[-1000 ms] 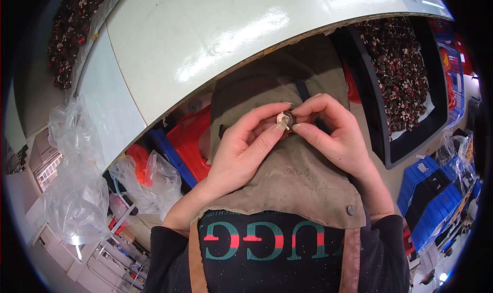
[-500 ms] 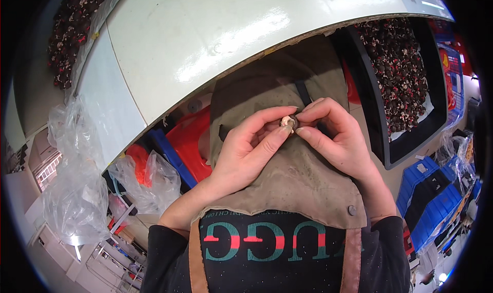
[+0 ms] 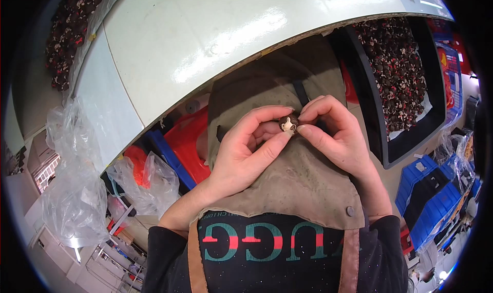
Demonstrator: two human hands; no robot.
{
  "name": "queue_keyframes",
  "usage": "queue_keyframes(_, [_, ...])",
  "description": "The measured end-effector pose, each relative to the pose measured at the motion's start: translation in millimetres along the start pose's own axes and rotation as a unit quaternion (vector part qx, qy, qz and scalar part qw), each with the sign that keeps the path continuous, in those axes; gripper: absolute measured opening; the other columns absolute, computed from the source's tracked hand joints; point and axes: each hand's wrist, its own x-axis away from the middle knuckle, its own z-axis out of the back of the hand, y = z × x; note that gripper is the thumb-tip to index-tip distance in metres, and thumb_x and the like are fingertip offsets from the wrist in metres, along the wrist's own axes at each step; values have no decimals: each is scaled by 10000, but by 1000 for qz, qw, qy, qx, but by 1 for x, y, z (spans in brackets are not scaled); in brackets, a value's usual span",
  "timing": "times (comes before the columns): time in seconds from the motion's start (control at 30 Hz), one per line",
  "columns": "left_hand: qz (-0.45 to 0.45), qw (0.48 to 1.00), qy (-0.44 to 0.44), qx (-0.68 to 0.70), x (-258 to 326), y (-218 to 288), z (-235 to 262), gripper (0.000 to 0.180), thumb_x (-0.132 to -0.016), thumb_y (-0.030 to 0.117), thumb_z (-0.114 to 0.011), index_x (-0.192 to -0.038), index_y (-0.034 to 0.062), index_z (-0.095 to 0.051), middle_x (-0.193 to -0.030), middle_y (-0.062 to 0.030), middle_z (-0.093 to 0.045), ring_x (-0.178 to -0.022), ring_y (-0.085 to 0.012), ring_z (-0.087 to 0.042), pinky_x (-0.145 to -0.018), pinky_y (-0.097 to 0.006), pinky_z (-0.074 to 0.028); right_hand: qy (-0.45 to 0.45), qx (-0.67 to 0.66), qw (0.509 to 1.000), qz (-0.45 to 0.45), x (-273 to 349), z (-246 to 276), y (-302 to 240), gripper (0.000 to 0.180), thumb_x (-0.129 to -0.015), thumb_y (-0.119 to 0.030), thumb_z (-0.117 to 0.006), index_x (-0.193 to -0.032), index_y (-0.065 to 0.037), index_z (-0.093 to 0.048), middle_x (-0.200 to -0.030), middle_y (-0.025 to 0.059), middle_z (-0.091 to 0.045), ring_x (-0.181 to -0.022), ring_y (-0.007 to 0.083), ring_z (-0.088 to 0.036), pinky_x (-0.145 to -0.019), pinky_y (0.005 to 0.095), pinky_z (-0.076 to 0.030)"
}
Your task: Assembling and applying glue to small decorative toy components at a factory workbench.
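Turned since the earlier frame: one small rounded dark brown piece point(image 3: 288, 122), its pale patch now facing up and toward the wearer; both hands keep nearly the same place.

Item: left hand point(image 3: 241, 146), half curled, thumb and fingertips closed on the piece's left side. Item: right hand point(image 3: 336, 133), thumb and forefinger pinched at its right side, the other fingers bent. Piece held between them, above the brown apron point(image 3: 298, 185), short of the near edge of the white table point(image 3: 164, 46).

Lettering, large, green and red, upside down to my eye, on the black shirt point(image 3: 236, 272); smaller line above it, partly under the apron's edge. One small white label point(image 3: 420, 166) on the blue crate point(image 3: 442, 216), right; print too small to make out.

Black tray point(image 3: 377, 123), right, containing a heap of dark, pale-patched pieces point(image 3: 395, 72) with red bits. Similar heap point(image 3: 72, 25), far left. Clear plastic bag point(image 3: 74, 185), left.
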Motion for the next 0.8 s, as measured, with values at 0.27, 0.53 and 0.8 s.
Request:
queue_keyframes(0.27, [-24,1000,11,2,0,-1,1,316,-870,2,-541,-1184,6,-500,-1243,-82,-485,-1078,-147,-520,-944,-279,-402,8,33,999,26,-1,-3,-1,204,-795,23,-616,-981,7,-532,-948,63,-544,-871,125,-535,-794,251,-427])
queue_keyframes(0.53, [-64,998,-3,-18,0,-1,5,324,-863,-35,-531,-1185,-8,-511,-1196,-83,-460,-1009,-128,-546,-878,-250,-443,42,107,988,101,-5,-9,-4,189,-755,7,-646,-933,4,-580,-867,75,-599,-779,157,-601,-710,266,-486])
queue_keyframes(0.8, [-78,995,3,-60,1,-2,9,306,-857,-12,-566,-1162,-7,-540,-1166,-82,-477,-972,-117,-549,-845,-242,-453,45,167,974,147,-8,-12,-7,196,-705,33,-649,-888,-6,-589,-803,80,-604,-745,201,-594,-662,285,-477])
